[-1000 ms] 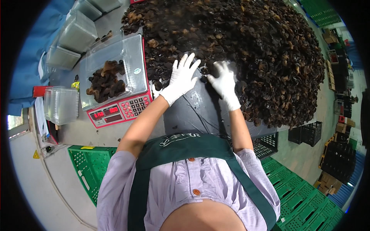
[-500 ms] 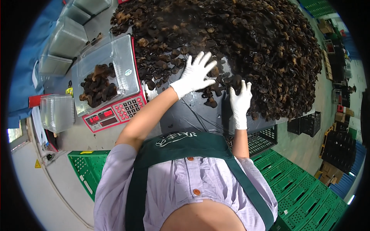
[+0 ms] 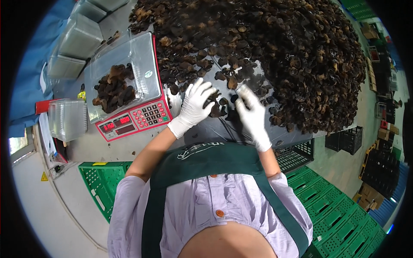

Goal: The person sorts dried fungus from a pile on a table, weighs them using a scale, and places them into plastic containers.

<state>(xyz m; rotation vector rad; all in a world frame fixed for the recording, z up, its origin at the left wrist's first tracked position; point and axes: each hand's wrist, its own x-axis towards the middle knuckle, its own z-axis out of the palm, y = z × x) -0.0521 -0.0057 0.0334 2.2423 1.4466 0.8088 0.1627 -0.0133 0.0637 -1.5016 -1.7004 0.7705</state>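
My left hand (image 3: 195, 103), in a white glove, rests over loose dark mushroom pieces (image 3: 219, 105) just right of a red-framed scale (image 3: 152, 114), its curled fingers apart. Beside it my right hand (image 3: 251, 116), also gloved, reaches among scattered pieces, fingertips smeared by motion. A large heap of dark brown mushrooms (image 3: 314, 77) covers the back and right of the grey table (image 3: 193, 139). On the scale, a clear plastic container (image 3: 135, 53) holds a small pile of mushrooms (image 3: 114, 88).
Clear containers (image 3: 77, 36) are stacked at left, with another stack (image 3: 66, 120) nearer. Green crates (image 3: 327, 206) stand below at right, another (image 3: 103, 185) at left. Black crates (image 3: 346, 139) sit on the floor beside the table.
My left hand has moved down and slightly left, fingers more bent. My right hand has shifted left from half a second ago. More loose pieces lie spread across the middle.
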